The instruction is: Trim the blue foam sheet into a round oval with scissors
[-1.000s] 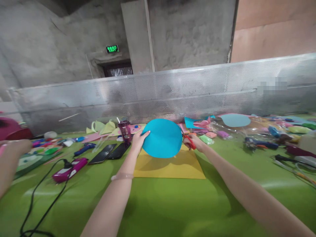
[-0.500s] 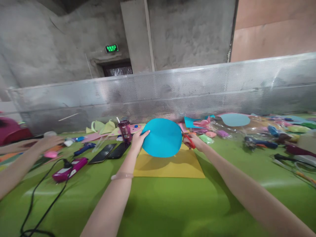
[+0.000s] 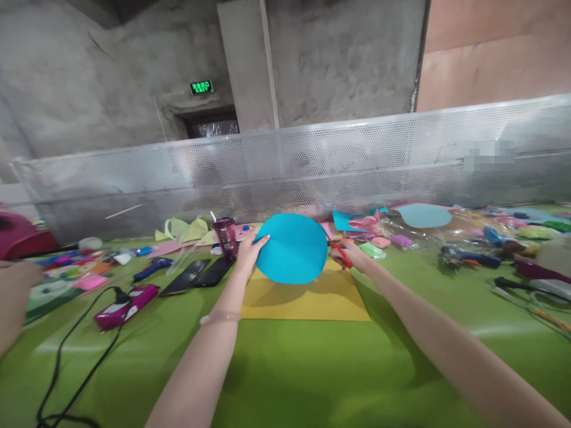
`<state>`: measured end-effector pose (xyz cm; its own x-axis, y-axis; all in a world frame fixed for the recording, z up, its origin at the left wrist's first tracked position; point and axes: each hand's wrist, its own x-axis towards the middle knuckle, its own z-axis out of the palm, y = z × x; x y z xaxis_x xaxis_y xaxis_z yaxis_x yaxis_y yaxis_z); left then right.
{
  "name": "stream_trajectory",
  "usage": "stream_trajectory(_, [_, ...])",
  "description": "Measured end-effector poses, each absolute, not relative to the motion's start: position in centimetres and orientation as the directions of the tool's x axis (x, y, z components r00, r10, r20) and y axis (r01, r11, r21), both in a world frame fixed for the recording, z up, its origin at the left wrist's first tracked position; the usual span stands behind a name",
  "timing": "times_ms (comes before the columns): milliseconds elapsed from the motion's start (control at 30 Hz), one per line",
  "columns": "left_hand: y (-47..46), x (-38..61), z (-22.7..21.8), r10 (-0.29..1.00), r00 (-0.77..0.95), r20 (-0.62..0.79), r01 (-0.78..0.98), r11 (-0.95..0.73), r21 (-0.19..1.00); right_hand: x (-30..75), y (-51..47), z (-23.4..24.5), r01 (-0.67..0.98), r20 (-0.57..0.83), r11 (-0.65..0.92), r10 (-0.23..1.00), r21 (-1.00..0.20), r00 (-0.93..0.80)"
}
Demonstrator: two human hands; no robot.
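A round sheet of blue paper (image 3: 292,249) is pinched at its left edge by my left hand (image 3: 250,252), thumb on top. My right hand (image 3: 353,257) is closed on red-handled scissors (image 3: 342,255), whose blades lie close to the right edge of the blue sheet. Whether the blades touch the paper I cannot tell. Beneath the blue disc, a yellow sheet (image 3: 307,303) rests on the green table (image 3: 285,368), with a shadow across it.
To the left stand a purple cup with a straw (image 3: 226,238), two phones (image 3: 186,277), a magenta power strip (image 3: 125,306) and a blue glue gun (image 3: 152,269). Another glue gun (image 3: 470,260) lies right. A co-worker's hand (image 3: 18,297) is at the far left. Perforated metal (image 3: 357,166) runs behind.
The co-worker's arm at the left has pulled back towards the frame's edge, uncovering coloured craft pieces. My hands, the blue paper and the scissors are almost where they were.
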<state>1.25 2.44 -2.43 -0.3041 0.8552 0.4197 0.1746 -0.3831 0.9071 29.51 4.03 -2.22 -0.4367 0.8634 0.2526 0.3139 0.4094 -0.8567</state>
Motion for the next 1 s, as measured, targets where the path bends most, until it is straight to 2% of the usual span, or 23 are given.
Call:
stream_trajectory(367, [2.99, 0.79, -2.74, 0.848, -0.297, 0.440, 0.207, -0.392, 0.896, 29.69, 3.67, -1.72, 0.359, 0.186, 0.363, 0.878, -0.860, -0.441])
stream_trajectory(1000, [2.76, 0.99, -2.58, 0.861, -0.267, 0.434, 0.206, -0.388, 0.898, 29.61, 3.59, -1.74, 0.318, 0.237, 0.412, 0.851, -0.854, -0.468])
